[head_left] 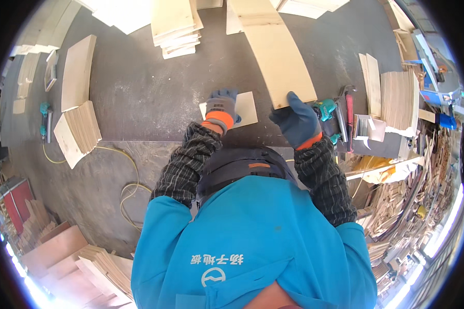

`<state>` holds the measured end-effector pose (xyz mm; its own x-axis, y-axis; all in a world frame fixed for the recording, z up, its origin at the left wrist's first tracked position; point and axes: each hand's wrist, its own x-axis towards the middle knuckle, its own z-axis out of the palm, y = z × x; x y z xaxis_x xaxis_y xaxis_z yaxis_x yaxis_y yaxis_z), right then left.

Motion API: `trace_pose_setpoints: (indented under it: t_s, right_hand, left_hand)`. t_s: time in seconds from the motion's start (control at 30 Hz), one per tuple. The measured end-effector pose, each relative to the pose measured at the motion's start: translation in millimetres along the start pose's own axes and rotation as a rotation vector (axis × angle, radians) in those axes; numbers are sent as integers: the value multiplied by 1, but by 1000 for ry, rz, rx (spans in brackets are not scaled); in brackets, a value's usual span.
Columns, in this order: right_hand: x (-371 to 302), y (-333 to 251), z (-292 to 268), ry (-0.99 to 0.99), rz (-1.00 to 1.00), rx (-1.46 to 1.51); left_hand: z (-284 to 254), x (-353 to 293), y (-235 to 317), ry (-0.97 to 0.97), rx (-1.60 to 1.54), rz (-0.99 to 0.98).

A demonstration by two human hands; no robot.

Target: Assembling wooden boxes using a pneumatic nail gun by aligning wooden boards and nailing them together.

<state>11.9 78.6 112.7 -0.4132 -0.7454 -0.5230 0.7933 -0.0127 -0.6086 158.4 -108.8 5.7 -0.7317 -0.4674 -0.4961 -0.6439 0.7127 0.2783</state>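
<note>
My left hand (222,106), in a grey-blue glove with an orange cuff, lies with fingers stretched out over a small pale wooden panel (247,109) near the table's front edge. Part of that panel is hidden under the hand. On the right, my gloved right hand (297,122) grips the near end of a long pale wooden board (278,54), its thumb on top; the other fingers are partly hidden. The board stretches away toward the far side of the dark table (129,77).
Close by my right hand lie a teal power tool (325,109) and a hammer (349,116) with a red handle. Wood stacks stand at the far middle (175,31), left (79,129) and right (398,100). Another teal tool (45,121) and a yellow hose (134,167) are leftward.
</note>
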Motion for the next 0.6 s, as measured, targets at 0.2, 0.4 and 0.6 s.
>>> trace_pose_setpoints:
  t_s: [0.2,0.4,0.6]
  right_hand:
    - [-15,-8,27,172,21,-156]
    - [-16,-5,33,103,193,-342]
    - [-19,3,36,159,362,-496]
  left_hand:
    - [20,-5,-35,179,-810,76]
    - [39,-24,-4,258,-1254,92]
    - [71,-21,19,276,-1346,149]
